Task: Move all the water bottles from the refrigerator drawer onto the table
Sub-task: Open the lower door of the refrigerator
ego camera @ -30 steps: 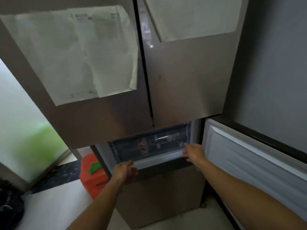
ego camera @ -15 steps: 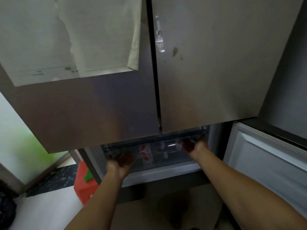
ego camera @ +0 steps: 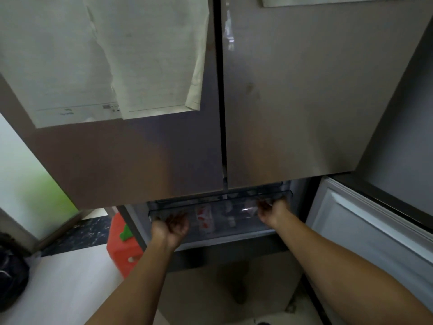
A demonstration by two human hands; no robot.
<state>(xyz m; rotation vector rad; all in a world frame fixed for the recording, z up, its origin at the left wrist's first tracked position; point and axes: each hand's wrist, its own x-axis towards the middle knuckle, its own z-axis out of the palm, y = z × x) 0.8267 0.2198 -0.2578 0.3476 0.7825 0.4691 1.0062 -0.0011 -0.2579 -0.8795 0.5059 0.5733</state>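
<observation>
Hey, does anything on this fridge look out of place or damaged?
The front paper sheet on the left upper door is peeling: its right edge curls away from the surface. The right upper door carries a faint smudge. Nothing spilled.

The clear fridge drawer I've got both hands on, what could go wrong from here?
Both the left hand and right hand grip the front edge of the drawer; a hard tug could pull it right out. The red-labelled bottle inside may roll or topple. The open lower door stands close beside your right arm and could get bumped.
</observation>
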